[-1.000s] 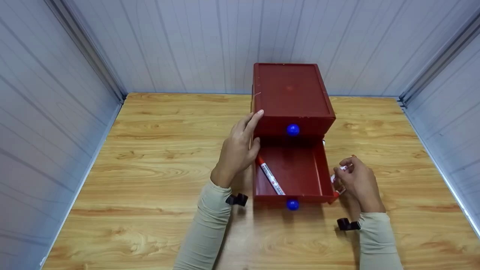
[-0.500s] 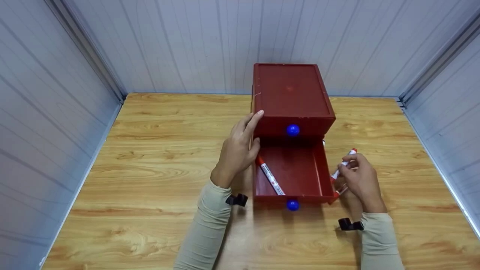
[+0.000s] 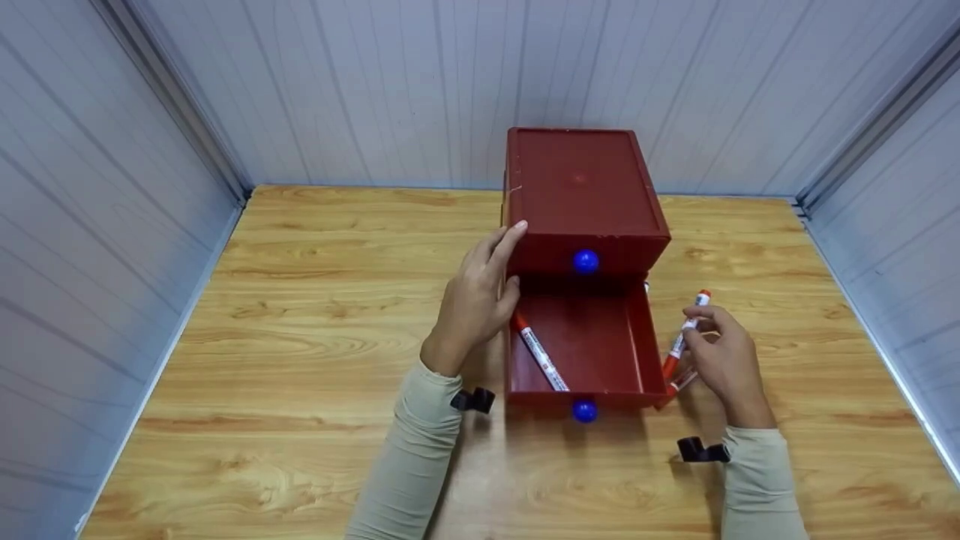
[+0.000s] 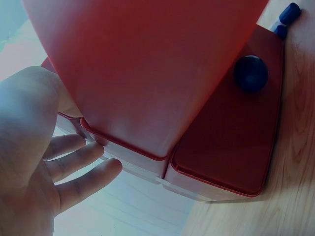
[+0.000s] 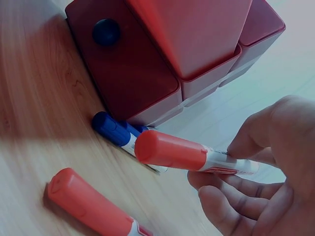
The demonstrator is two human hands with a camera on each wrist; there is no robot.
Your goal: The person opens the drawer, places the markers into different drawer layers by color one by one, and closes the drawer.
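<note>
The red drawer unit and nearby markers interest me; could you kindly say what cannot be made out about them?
Head view: inside of the shut top drawer, hidden by its front.
Head view: front of the bottom drawer, hidden beneath the open drawer.
Right wrist view: bodies of the blue-capped markers, mostly hidden by the held red-capped marker.
Right wrist view: far end of the lower red-capped marker, cut off by the bottom edge.

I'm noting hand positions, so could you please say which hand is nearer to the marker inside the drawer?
Left. The left hand is at the left edge of the drawer, near the marker inside; the right hand is past the right edge, holding another marker.
</note>
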